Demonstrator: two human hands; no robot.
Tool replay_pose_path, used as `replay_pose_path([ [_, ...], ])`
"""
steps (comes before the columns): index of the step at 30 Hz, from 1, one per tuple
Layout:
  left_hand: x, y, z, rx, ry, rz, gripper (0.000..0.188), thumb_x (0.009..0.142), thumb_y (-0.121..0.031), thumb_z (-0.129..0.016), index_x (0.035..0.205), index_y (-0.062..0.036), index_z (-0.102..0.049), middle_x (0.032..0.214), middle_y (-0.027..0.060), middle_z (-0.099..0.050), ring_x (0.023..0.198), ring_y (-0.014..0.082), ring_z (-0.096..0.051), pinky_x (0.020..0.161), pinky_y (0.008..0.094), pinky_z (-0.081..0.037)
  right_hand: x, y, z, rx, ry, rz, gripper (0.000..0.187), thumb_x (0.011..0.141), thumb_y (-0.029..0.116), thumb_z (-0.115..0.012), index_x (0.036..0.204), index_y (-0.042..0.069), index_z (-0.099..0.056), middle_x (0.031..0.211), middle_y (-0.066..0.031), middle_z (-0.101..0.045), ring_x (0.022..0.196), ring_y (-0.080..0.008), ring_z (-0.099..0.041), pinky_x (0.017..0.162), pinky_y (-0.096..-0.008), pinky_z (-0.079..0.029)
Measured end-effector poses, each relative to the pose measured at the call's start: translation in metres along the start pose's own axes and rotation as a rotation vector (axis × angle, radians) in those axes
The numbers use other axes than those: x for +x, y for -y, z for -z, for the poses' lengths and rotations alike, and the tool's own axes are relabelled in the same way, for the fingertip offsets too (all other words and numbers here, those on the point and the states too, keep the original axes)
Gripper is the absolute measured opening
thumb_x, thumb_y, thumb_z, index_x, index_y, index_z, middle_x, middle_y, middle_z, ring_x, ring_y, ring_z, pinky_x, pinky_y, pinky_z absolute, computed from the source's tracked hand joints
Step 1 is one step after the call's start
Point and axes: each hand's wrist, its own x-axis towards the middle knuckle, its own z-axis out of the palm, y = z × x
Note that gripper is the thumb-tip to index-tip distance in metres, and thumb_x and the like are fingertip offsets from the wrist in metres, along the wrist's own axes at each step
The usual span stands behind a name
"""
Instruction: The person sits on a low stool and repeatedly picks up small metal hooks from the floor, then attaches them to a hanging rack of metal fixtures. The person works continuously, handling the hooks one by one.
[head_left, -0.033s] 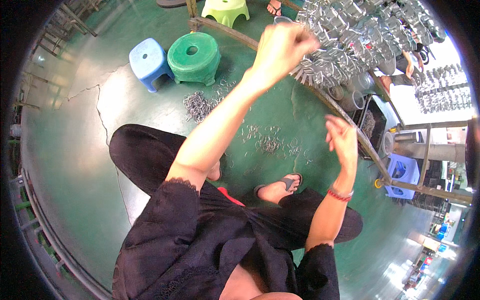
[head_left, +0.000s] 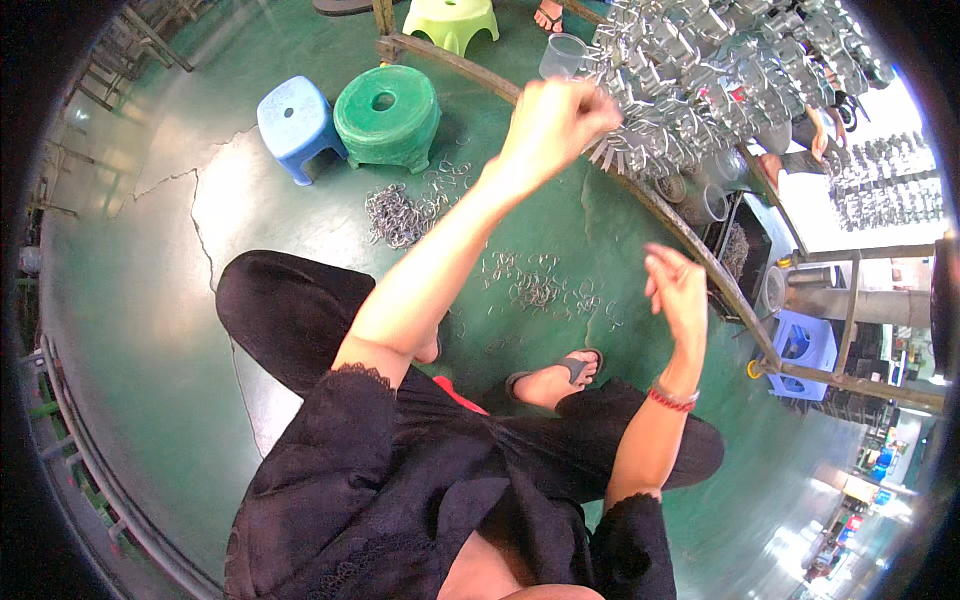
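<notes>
My left hand (head_left: 560, 120) is raised at the near left edge of a dense mass of shiny metal clip-like parts (head_left: 690, 90). Its fingers are curled closed and slightly smeared; whatever they hold, if anything, is hidden. Lower and to the right, my right hand (head_left: 680, 290) hovers above the floor beside a long bar (head_left: 690, 240). Its fingers are bent but apart, with nothing visible in them. A red bracelet (head_left: 672, 400) circles that wrist. Loose metal rings or clips (head_left: 540, 290) lie scattered on the green floor between my arms, with a thicker heap (head_left: 395, 215) farther left.
Blue (head_left: 297, 125) and green (head_left: 388, 115) stools stand at the far left, a lime stool (head_left: 452, 22) beyond. A clear plastic cup (head_left: 563, 56) is behind my left hand. On the right are a black crate (head_left: 735, 250), a violet-blue stool (head_left: 803, 350) and another person's hand (head_left: 818, 140).
My left hand has drawn back a little, down and to the left, from the metal parts, uncovering more of the clear cup. My right hand has shifted slightly down and left.
</notes>
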Motion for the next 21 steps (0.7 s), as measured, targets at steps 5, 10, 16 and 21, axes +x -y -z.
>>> replay_pose_path([
  [5, -0.048, 0.061, -0.044, 0.015, 0.179, 0.319, 0.022, 0.074, -0.018, -0.069, 0.091, -0.0037, -0.068, 0.080, 0.0126, -0.067, 0.075, 0.0195, -0.066, 0.070, 0.0309, -0.050, -0.028, -0.029, -0.021, 0.024, 0.055, -0.133, 0.028, 0.087, 0.014, -0.056, 0.110, -0.002, -0.060, 0.054, -0.0002, -0.053, 0.040, -0.0042, -0.041, 0.038, -0.0202, -0.032],
  [10, -0.044, 0.070, -0.068, 0.003, 0.105, 0.348, 0.036, 0.076, -0.017, -0.068, 0.106, 0.0019, -0.062, 0.071, 0.0146, -0.065, 0.056, 0.0160, -0.063, 0.053, 0.0296, -0.049, -0.037, -0.027, -0.026, 0.054, 0.023, -0.182, 0.027, 0.087, 0.012, -0.056, 0.109, -0.002, -0.061, 0.054, 0.0000, -0.052, 0.042, -0.0042, -0.042, 0.039, -0.0207, -0.033],
  [16, -0.046, 0.053, -0.086, -0.344, 0.022, 0.609, 0.029, 0.078, -0.014, -0.068, 0.101, 0.0014, -0.064, 0.069, 0.0070, -0.065, 0.049, 0.0103, -0.058, 0.042, 0.0251, -0.046, -0.035, -0.008, -0.033, 0.024, 0.026, -0.165, 0.027, 0.087, 0.012, -0.056, 0.109, -0.001, -0.061, 0.054, 0.0000, -0.052, 0.042, -0.0042, -0.042, 0.039, -0.0208, -0.034],
  [21, -0.053, 0.059, -0.095, -0.413, -0.106, 0.573, 0.017, 0.078, -0.011, -0.068, 0.091, -0.0003, -0.067, 0.071, 0.0059, -0.066, 0.049, 0.0094, -0.058, 0.045, 0.0256, -0.047, -0.015, 0.002, -0.043, 0.078, 0.045, -0.106, 0.029, 0.088, 0.014, -0.056, 0.111, -0.002, -0.059, 0.056, -0.0002, -0.052, 0.041, -0.0040, -0.041, 0.038, -0.0199, -0.032],
])
